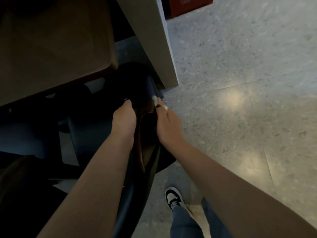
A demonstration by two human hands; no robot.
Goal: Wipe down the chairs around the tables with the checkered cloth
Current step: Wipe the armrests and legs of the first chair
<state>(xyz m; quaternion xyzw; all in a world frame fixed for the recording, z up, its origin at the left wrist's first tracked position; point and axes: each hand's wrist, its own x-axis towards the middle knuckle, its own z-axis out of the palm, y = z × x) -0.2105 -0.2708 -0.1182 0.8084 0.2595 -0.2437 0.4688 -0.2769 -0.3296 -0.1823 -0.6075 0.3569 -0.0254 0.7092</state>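
- Two hands grasp a dark chair (147, 134) tucked beside the table (56, 48).
- Left hand (124, 121) curls over its edge.
- Right hand (167, 124) pinches pale cloth (155, 100) against it.

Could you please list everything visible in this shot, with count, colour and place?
Table: one, beige top, upper left.
Chair: one, dark with a brown edge, centre, tucked partly under the table.
Other chair: one, dark blue, left, in shadow under the table.
Cloth: one, pale, only a scrap showing at the right hand's fingertips; checks not discernible.
Pillar: one, grey-beige, upper centre.
Box: one, red, top edge.
Floor: speckled grey, right.
Shoe: one, black and white, bottom centre.
Trouser leg: one, blue denim, bottom.
Left hand: on the chair.
Right hand: pinching the cloth against the chair.
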